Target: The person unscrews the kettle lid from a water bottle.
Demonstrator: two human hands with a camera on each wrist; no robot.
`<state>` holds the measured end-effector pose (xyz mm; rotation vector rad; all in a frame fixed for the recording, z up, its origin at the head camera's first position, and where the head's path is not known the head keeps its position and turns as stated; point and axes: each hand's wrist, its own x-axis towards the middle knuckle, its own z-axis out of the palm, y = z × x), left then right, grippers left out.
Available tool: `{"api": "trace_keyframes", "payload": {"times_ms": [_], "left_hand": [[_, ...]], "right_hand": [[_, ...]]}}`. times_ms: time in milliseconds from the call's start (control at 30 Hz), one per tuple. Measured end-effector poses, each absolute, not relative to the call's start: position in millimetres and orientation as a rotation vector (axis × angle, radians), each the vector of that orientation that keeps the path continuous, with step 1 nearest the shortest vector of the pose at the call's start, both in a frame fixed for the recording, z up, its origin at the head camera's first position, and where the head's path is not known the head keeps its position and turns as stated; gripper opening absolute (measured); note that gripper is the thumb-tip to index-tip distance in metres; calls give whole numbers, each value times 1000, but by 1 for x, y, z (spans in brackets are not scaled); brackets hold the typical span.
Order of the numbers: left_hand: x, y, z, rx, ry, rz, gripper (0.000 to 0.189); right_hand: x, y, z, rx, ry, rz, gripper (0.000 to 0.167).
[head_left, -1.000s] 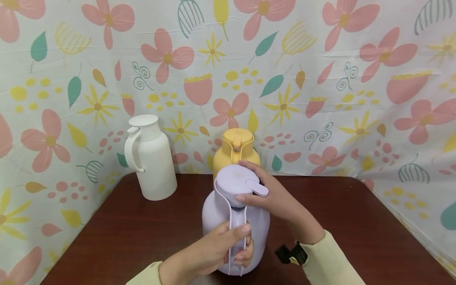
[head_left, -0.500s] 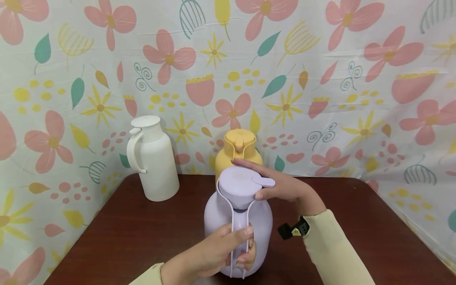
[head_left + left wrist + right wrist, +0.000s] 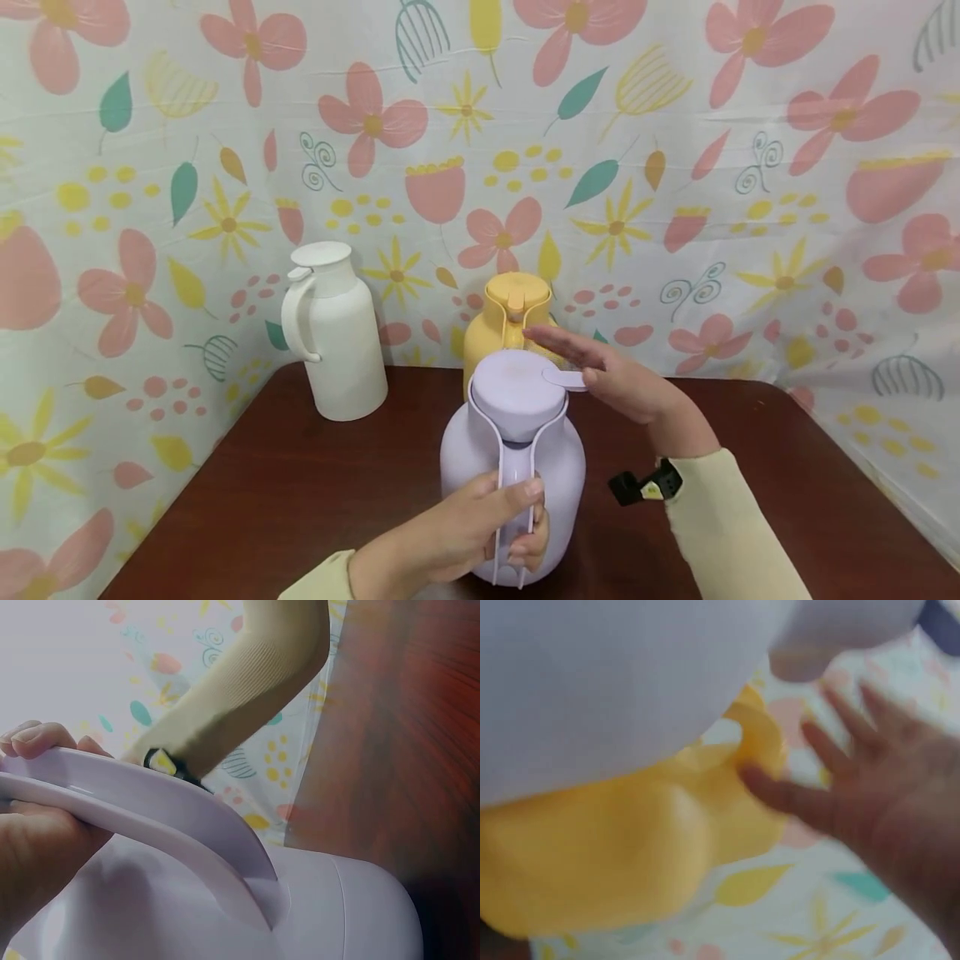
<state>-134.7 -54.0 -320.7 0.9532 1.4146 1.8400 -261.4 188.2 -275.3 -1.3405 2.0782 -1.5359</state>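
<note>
A lilac thermos jug (image 3: 562,475) stands on the table with its handle (image 3: 514,533) towards me. My left hand (image 3: 457,529) grips that handle, the thumb laid across it; the left wrist view shows the fingers (image 3: 45,739) wrapped round it too. On top sits a round lilac lid (image 3: 517,383) with its tab (image 3: 558,380) pointing right. My right hand (image 3: 626,379) is at the tab, fingers straight and spread. Whether it touches the tab I cannot tell. In the right wrist view the hand (image 3: 885,795) looks blurred and holds nothing.
Just behind the lilac jug stands a yellow thermos jug (image 3: 486,335), partly hidden by it. A white thermos jug (image 3: 347,350) stands at the back left of the dark red-brown table (image 3: 315,483). A flowered cloth (image 3: 450,125) hangs behind the table.
My right hand has let go of the lid and moved right, its fingers straightening. The tab has swung round to the right. My left hand keeps its grip; the view has shifted slightly.
</note>
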Motion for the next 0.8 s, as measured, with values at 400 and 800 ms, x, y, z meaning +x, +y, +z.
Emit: {"api": "trace_keyframes", "payload": {"times_ms": [400,800], "left_hand": [[-134,-51,-322,921,1454,1844,62],[-134,-51,-322,927,1459,1825,62]], "right_hand": [[-166,145,-263,-717,3152,-1341,80],[-171,127,-258,-726,3201,-1260,74]]}}
